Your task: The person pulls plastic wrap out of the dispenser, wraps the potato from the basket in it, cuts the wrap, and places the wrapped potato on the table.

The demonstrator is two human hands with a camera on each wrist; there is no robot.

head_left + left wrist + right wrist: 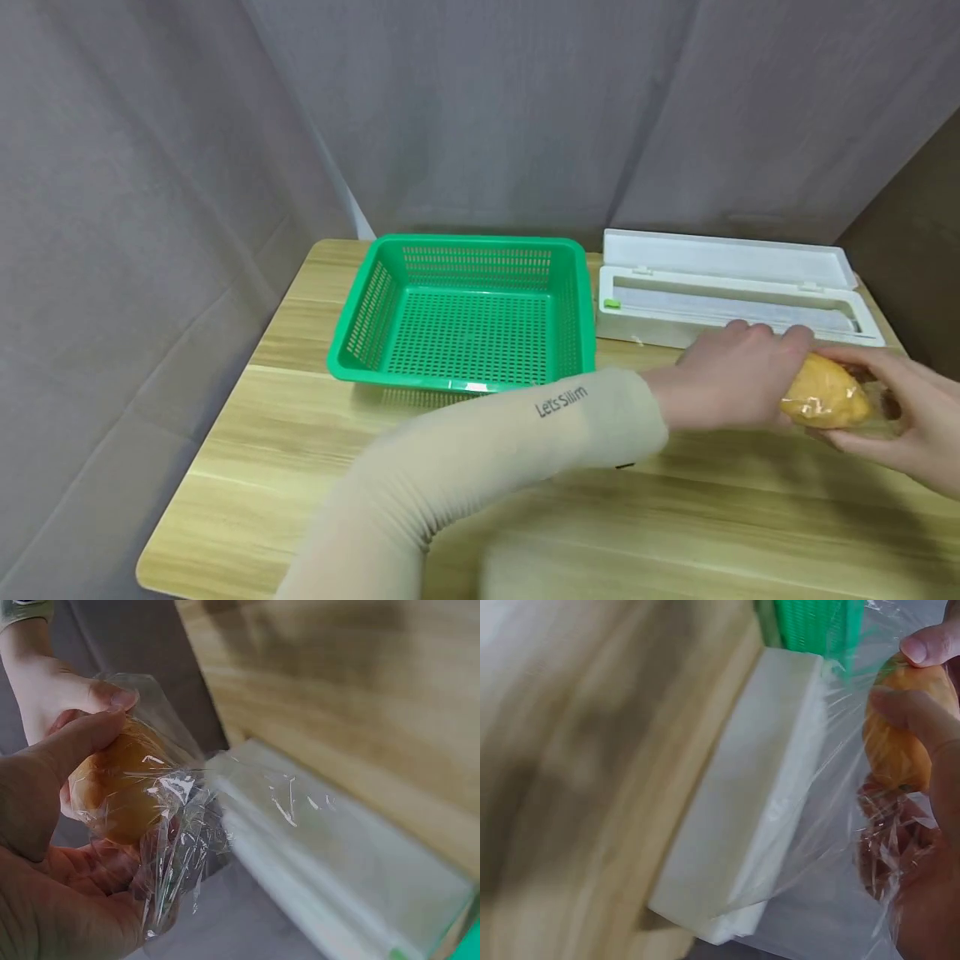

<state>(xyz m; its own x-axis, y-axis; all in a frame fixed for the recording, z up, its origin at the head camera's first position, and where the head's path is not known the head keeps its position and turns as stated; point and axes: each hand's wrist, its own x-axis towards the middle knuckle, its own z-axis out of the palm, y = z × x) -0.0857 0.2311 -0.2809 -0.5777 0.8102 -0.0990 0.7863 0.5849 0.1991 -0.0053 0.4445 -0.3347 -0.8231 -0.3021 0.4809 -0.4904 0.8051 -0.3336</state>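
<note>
A yellow-orange mango (825, 393) is wrapped in shiny clear cling film (184, 825) and held up between both hands, above the table's right side in the head view. My left hand (750, 371), reaching across from the left, grips one end with the thumb over the fruit in the left wrist view. From the right, my right hand (903, 412) holds the other end with curled fingers. Loose film (832, 817) spreads from the fruit over the white cling film box (675, 333), whose lid (727, 256) stands raised.
Left of the box, a green plastic basket (461, 385) stands at the back of the wooden table (277, 467). A small green slider (612, 304) sits on the box's left end. Grey curtain (480, 117) hangs behind, and a dark brown surface (915, 225) borders the right side.
</note>
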